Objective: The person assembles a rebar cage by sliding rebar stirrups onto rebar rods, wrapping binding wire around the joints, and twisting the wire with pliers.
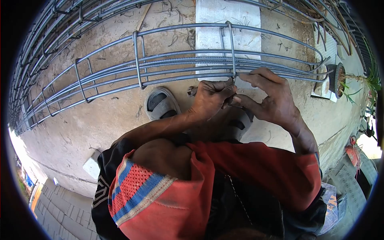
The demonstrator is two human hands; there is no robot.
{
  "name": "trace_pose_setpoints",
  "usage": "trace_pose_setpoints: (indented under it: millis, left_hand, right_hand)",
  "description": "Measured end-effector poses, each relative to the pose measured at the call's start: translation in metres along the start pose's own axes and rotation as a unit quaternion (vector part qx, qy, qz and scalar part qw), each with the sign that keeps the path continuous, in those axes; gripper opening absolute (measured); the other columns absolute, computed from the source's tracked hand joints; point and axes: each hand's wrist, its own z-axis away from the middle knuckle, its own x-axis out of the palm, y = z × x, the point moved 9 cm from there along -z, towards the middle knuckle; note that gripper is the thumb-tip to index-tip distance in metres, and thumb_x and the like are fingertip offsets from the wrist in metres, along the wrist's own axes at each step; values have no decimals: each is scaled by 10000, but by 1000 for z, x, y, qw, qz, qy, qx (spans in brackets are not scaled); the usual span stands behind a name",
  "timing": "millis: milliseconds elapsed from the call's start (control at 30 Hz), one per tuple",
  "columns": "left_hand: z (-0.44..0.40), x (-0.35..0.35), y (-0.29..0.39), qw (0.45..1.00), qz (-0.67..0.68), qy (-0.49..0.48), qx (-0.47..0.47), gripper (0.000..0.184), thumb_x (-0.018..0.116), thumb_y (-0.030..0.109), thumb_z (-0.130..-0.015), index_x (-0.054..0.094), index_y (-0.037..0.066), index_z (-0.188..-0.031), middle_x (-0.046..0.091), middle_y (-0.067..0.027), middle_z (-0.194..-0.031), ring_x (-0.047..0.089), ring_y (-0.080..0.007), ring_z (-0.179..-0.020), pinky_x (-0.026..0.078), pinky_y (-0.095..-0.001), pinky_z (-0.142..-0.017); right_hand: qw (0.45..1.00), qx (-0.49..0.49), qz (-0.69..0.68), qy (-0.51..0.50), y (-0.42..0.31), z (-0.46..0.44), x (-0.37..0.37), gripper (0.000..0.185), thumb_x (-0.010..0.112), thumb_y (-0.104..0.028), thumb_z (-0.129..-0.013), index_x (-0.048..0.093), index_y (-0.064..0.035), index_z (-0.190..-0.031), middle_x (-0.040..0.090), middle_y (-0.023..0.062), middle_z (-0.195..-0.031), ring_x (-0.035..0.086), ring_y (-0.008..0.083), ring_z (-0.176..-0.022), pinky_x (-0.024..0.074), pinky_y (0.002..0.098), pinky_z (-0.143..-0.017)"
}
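Observation:
A long rebar cage (180,73) of steel bars and rectangular stirrups lies across in front of me. My left hand (212,98) is closed just below a stirrup (231,48), its fingers pinched round a thin tie wire (234,80) at the corner where the stirrup meets the near bar. On the other side of that corner is my right hand (274,96), its fingers stretched toward the near bar and its thumb apart, close to my left fingertips. Whatever lies between the thumb and the left fingers is too dark to make out.
More rebar cages (52,40) are stacked at the left and far side. A white sheet (228,12) lies under the cage. At the right stands a potted plant (339,80). My sandalled foot (162,105) is close to the bars, and wire scraps litter the concrete floor (108,116).

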Motion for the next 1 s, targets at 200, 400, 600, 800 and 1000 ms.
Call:
trace_pose_setpoints:
  millis: [200, 400, 600, 800, 1000]
  left_hand:
    - [1, 3, 11, 998, -4, 9, 63, 115, 568, 1, -821, 670, -17, -774, 602, 13, -624, 484, -20, -577, 382, -221, -492]
    - [3, -3, 14, 987, -136, 6, 90, 161, 577, 42, -843, 642, -17, -708, 574, 10, -592, 463, -23, -524, 368, -219, -461]
    - [1, -8, 5, 994, -96, 30, -30, 185, 596, 133, -858, 643, -15, -757, 531, 2, -566, 459, -52, -470, 395, -218, -422]
    - [4, -12, 28, 980, -80, -3, -182, 233, 595, 188, -859, 622, -43, -854, 461, 5, -546, 403, -52, -457, 401, -227, -393]
    - [-14, 29, 64, 947, -316, -12, -64, 185, 569, 85, -831, 636, -57, -734, 599, -66, -595, 524, -87, -441, 435, -221, -387]
  right_hand:
    - [951, -51, 268, -145, -25, -28, 36, 210, 606, -186, -799, 652, -30, -932, 633, 127, -830, 649, 254, -795, 524, 377, -695]
    - [922, -102, 260, -269, -38, -41, 52, 140, 577, -84, -743, 618, 7, -842, 632, 165, -747, 643, 296, -730, 503, 416, -652]
    - [979, -8, 154, -131, 15, -34, 18, 165, 547, -115, -794, 647, -2, -727, 615, 183, -667, 635, 334, -665, 503, 400, -584]
    - [961, 112, -216, 129, 64, 19, 46, 227, 545, -122, -884, 603, 18, -715, 599, 120, -595, 600, 206, -532, 464, 319, -497]
    - [820, 138, -532, 163, 54, 21, 110, 255, 550, -142, -899, 603, 30, -718, 612, 68, -630, 576, 108, -556, 451, 248, -497]
